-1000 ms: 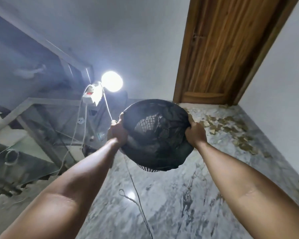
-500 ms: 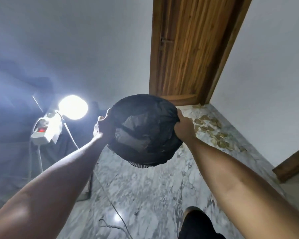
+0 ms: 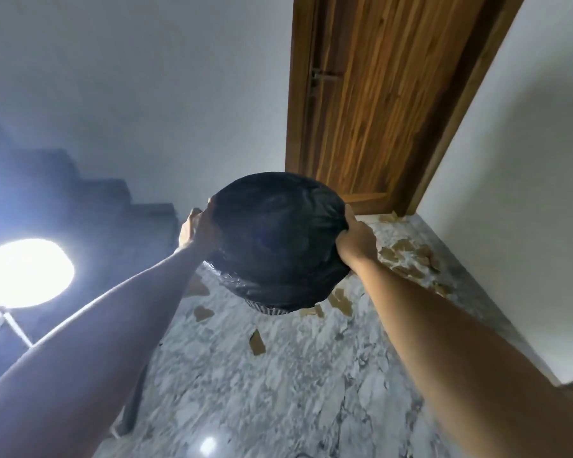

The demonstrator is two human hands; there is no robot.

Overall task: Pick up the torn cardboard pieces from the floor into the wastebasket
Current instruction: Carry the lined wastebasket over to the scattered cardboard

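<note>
Head view, item one: wastebasket (image 3: 278, 239), round, lined with a glossy black plastic bag whose crinkled film is stretched over the rim and hangs down the sides; a strip of ribbed or mesh wall shows under the bag at the bottom edge. Held in the air above the floor, in front of the door, its mouth tipped toward the camera; interior too dark to read. Left hand (image 3: 197, 231): fingers curled round the left rim, gripping bag and rim together. Right hand (image 3: 356, 241): fingers curled over the right rim, pinching the bunched film. Both forearms bare, stretched out straight.

Item two: torn cardboard pieces (image 3: 257, 343), flat, brown, ragged-edged, irregular in shape, scattered on the floor below and beyond the basket, thickest along the right wall near the door.

Item three: floor (image 3: 278, 391), polished marble, white with grey veining, reflective.

Item four: door (image 3: 377, 104), varnished wood with streaked grain, framed in darker timber.

Item five: lamp (image 3: 24, 272), round, glaring white, at far left.
</note>
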